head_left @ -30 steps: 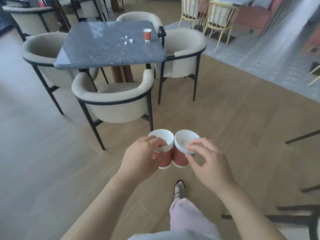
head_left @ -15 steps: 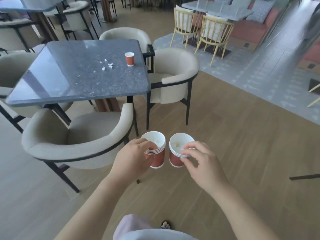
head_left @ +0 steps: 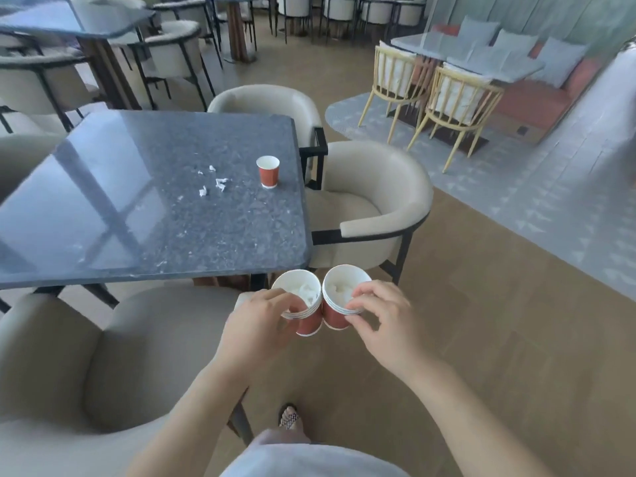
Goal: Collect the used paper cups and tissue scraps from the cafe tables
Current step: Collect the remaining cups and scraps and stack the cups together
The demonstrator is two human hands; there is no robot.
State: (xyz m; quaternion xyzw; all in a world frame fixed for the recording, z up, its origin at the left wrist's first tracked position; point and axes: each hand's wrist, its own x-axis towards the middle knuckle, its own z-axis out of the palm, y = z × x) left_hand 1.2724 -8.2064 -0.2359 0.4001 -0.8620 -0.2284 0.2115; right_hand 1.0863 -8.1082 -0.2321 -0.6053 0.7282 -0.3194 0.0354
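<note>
My left hand (head_left: 256, 320) grips a stack of nested red paper cups (head_left: 308, 320) with white tissue scraps inside the top one. My right hand (head_left: 380, 316) holds a second stack of red cups (head_left: 335, 315), also with tissue in it. The two stacks touch side by side, just off the near right corner of a dark grey stone table (head_left: 144, 215). On that table stands a single red paper cup (head_left: 268, 172) near the right edge. Several white tissue scraps (head_left: 213, 182) lie to its left.
Beige armchairs surround the table: one right in front of me (head_left: 69, 356), one at the right (head_left: 375, 201), one at the far side (head_left: 265, 99). Wooden floor lies to the right. Yellow wooden chairs (head_left: 454, 98) and more tables stand farther back.
I have walked up to the table; it and its cup now look much closer and larger. Both hands still hold their cup stacks, which have come together and touch.
</note>
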